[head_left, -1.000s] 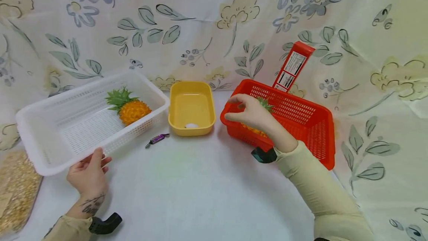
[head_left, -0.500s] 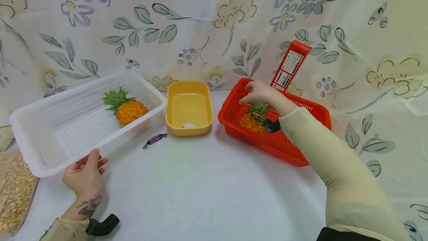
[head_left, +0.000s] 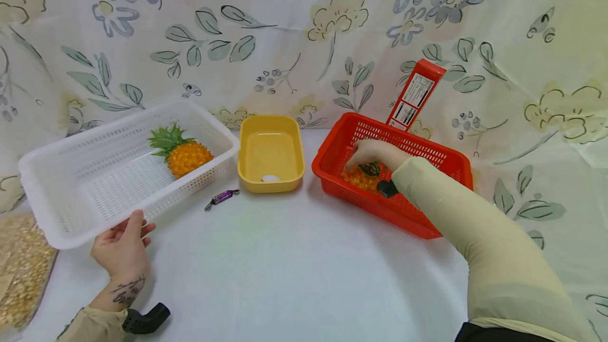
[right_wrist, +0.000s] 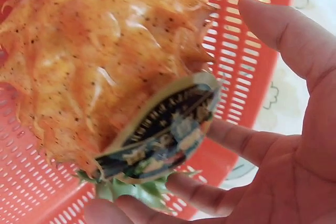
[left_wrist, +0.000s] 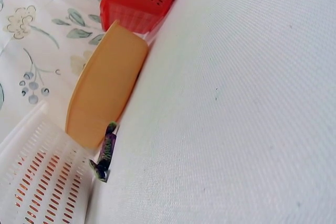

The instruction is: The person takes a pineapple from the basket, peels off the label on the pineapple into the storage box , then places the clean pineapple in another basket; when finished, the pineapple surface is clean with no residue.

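My left hand [head_left: 121, 252] pinches the near rim of the white basket [head_left: 109, 226], thumb on top and fingers below. A small orange pineapple [head_left: 189, 159] with a green crown lies in that basket. Inside the red basket [head_left: 380, 210], my right hand [head_left: 380, 153] reaches down over the crown end of a second pineapple [head_left: 358, 178]. In the right wrist view this pineapple carries a dark printed label [right_wrist: 163, 135]. The thumb [right_wrist: 273, 27] stands apart from the fruit, while the spread fingers [right_wrist: 199, 192] reach beside the label and the crown. Whether they touch it I cannot tell.
Between the baskets stands a yellow tub [head_left: 271, 154] with a small white round thing [head_left: 271, 178] in it. A purple wrapped candy [head_left: 221, 198] lies in front. A red box [head_left: 418, 91] leans behind the red basket. A bag of corn kernels [head_left: 26, 271] lies at left.
My right hand has shifted from above the red basket's left end, first back and right, then down to the pineapple. The left hand has kept its hold on the white basket.
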Tool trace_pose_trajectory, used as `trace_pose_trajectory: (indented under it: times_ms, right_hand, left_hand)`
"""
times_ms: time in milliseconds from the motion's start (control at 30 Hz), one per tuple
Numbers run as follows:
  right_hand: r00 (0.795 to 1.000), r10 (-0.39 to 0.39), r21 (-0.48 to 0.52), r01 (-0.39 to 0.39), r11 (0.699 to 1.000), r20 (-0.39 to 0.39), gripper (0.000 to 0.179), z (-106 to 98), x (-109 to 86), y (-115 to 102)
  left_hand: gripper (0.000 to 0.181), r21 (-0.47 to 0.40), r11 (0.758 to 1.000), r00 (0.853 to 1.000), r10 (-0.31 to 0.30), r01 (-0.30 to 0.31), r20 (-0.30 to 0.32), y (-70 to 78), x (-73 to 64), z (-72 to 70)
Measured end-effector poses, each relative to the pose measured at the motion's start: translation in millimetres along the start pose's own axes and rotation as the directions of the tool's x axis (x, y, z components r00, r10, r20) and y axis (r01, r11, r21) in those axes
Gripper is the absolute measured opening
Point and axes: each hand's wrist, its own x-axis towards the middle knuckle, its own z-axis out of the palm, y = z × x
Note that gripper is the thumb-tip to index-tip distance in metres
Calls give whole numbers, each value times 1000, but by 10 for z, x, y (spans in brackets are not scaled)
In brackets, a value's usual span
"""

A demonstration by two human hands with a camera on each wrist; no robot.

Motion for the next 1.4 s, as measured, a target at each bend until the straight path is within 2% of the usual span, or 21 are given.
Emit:
trace_pose_trajectory:
  times_ms: [167,233,533,633,733,833,967,1067,1233,1333,1400]
  right_hand:
    - [997,49,44,-52,998,58,83,65,19,-1]
    - [994,84,80,-89,993,68,85,84,22,-8]
    - [981,170,173,-183,968,89,94,123,53,-12]
    - [980,172,169,-187,968,98,95,126,65,1]
    - [980,176,164,-190,968,95,92,126,76,11]
    - [979,178,165,-192,967,95,86,133,87,9]
    - [978,182,205,-199,958,101,89,145,101,11]
    - [978,186,206,-202,957,95,91,142,94,10]
    - [984,162,104,-170,980,79,82,100,64,-20]
    - [987,141,66,-146,987,75,77,59,37,-48]
    - [988,138,78,-144,987,74,75,28,10,-64]
  left_hand:
    - [29,15,1000,999,26,-27,18,-118,100,-57]
    - [30,26,999,1000,19,-19,13,-123,104,-61]
    - [23,7,999,999,-32,32,-13,129,-95,47]
    - [24,7,999,999,-47,47,-11,137,-96,47]
    - [25,24,998,999,-49,49,-7,84,-46,21]
    - [29,5,1000,1000,-20,20,19,-38,53,-42]
    - [35,11,1000,999,29,-29,44,-142,123,-92]
    - [34,28,999,999,32,-33,27,-85,70,-52]
    - [26,-3,1000,1000,-12,12,5,81,-57,28]
    - [26,-9,1000,1000,-22,22,-1,94,-67,34]
    - [28,8,1000,1000,-4,4,3,67,-51,23]
